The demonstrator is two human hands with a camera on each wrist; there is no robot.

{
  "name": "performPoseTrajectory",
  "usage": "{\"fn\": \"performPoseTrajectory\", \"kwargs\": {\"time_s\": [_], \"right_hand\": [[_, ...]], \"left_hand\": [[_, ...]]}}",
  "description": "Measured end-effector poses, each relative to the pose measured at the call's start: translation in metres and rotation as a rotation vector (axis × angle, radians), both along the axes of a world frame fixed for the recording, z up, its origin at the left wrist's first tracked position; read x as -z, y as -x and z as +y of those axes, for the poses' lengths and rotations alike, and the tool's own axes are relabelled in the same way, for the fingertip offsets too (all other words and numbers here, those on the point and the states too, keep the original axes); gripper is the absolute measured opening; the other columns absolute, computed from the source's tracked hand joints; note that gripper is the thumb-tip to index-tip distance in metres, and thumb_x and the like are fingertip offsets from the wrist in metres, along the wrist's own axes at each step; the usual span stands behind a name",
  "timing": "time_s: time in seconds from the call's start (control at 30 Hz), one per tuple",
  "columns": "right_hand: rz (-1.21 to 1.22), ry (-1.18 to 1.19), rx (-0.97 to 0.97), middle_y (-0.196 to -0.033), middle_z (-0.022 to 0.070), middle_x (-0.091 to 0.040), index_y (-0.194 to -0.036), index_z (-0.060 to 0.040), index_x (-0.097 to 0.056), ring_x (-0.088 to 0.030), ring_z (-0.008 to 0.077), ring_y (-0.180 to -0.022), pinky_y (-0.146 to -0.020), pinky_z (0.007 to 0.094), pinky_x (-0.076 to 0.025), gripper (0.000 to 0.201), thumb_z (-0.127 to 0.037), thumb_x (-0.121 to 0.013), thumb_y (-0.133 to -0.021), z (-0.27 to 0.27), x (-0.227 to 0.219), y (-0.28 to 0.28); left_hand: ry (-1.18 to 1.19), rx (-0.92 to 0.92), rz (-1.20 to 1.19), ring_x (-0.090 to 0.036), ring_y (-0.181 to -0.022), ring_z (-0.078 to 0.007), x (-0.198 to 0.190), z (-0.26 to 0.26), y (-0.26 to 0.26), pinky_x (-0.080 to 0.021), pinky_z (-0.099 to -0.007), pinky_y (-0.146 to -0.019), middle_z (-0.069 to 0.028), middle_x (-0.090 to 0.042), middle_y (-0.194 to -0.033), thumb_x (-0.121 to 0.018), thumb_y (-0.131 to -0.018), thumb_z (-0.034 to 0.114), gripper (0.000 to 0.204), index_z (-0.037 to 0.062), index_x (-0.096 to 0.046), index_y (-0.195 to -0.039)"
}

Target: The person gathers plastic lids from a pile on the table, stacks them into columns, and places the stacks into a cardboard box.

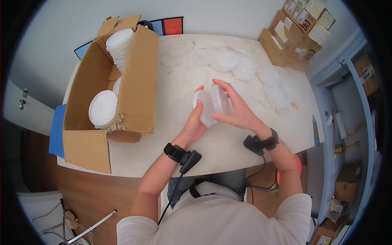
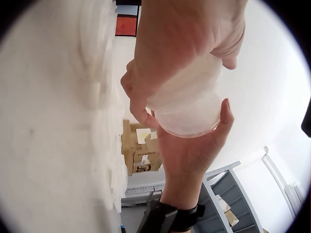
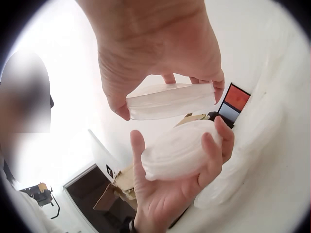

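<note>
Both hands are held over the white table [image 1: 175,151], close together in the head view. My left hand [image 1: 194,124] grips a short stack of round, translucent white plastic lids [image 3: 182,148], its thumb on one side and its fingers curled round the other. My right hand [image 1: 243,114] pinches another short stack of similar lids [image 3: 170,103] by the rim between thumb and fingers. In the right wrist view a gap shows between the two stacks, the right one above the left. From the left wrist view, the left hand [image 2: 187,36] partly hides the lids.
An open cardboard box [image 1: 139,81] stands at the left, with a tall lid stack [image 1: 119,41] and another white stack [image 1: 102,108] inside. Loose translucent lids [image 1: 226,61] spread over the table's far side. Cartons [image 1: 290,38] sit at the back right, beside a grey shelf [image 1: 359,90].
</note>
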State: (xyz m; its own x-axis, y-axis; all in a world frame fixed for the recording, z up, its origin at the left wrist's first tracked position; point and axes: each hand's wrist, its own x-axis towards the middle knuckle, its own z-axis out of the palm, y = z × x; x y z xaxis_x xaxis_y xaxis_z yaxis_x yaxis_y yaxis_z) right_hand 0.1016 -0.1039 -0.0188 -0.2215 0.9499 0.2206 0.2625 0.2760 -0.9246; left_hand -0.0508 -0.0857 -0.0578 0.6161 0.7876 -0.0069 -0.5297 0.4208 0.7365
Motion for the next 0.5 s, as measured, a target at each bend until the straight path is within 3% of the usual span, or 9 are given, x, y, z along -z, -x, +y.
{"fn": "performPoseTrajectory", "kwargs": {"time_s": [0.07, 0.23, 0.3, 0.43, 0.5], "right_hand": [[-0.266, -0.199, -0.024, -0.123, 0.0139, -0.036, -0.132, -0.0086, -0.028, -0.034, 0.0301, -0.117, -0.097, 0.0395, -0.032, 0.077, -0.02, -0.069, -0.068, -0.009, -0.002, 0.014], [-0.26, -0.221, 0.028, -0.127, 0.0154, -0.029, -0.133, -0.0087, -0.026, -0.03, 0.0327, -0.119, -0.098, 0.0403, -0.031, 0.081, -0.023, -0.071, -0.067, -0.01, 0.011, 0.018], [-0.248, -0.23, 0.028, -0.127, 0.0156, -0.028, -0.133, -0.0088, -0.026, -0.03, 0.0332, -0.12, -0.098, 0.0403, -0.031, 0.082, -0.024, -0.071, -0.067, -0.009, 0.011, 0.017], [-0.349, -0.227, 0.016, -0.13, 0.0171, -0.025, -0.136, -0.0089, -0.021, -0.027, 0.0341, -0.122, -0.099, 0.044, -0.025, 0.087, -0.031, -0.071, -0.067, -0.009, 0.02, 0.018], [-0.434, -0.271, 0.035, -0.132, 0.0178, -0.023, -0.136, -0.0084, -0.019, -0.025, 0.0352, -0.122, -0.1, 0.0457, -0.022, 0.09, -0.034, -0.07, -0.067, -0.009, 0.025, 0.019]], "left_hand": [[-0.034, 0.047, 0.04, -0.032, -0.124, -0.0234, 0.013, 0.003, 0.0, -0.034, -0.0411, -0.098, -0.0087, -0.03, -0.134, -0.028, -0.081, 0.066, 0.074, 0.019, -0.015, -0.137], [-0.097, 0.128, 0.087, -0.028, -0.127, -0.0214, 0.021, 0.005, 0.002, -0.031, -0.0389, -0.102, -0.0071, -0.027, -0.137, -0.022, -0.078, 0.07, 0.081, 0.0155, -0.013, -0.138], [-0.02, 0.189, 0.013, -0.032, -0.124, -0.0203, 0.019, 0.004, 0.005, -0.033, -0.0369, -0.099, -0.0078, -0.03, -0.133, -0.038, -0.079, 0.065, 0.083, 0.0124, -0.012, -0.137], [0.011, 0.191, 0.029, -0.031, -0.124, -0.0206, 0.023, 0.002, 0.006, -0.033, -0.036, -0.099, -0.0087, -0.031, -0.132, -0.043, -0.08, 0.062, 0.085, 0.0053, -0.014, -0.135], [0.037, 0.221, 0.036, -0.035, -0.121, -0.02, 0.025, 0.001, 0.008, -0.035, -0.0348, -0.097, -0.009, -0.034, -0.129, -0.051, -0.083, 0.05, 0.076, 0.0035, -0.019, -0.134]]}}
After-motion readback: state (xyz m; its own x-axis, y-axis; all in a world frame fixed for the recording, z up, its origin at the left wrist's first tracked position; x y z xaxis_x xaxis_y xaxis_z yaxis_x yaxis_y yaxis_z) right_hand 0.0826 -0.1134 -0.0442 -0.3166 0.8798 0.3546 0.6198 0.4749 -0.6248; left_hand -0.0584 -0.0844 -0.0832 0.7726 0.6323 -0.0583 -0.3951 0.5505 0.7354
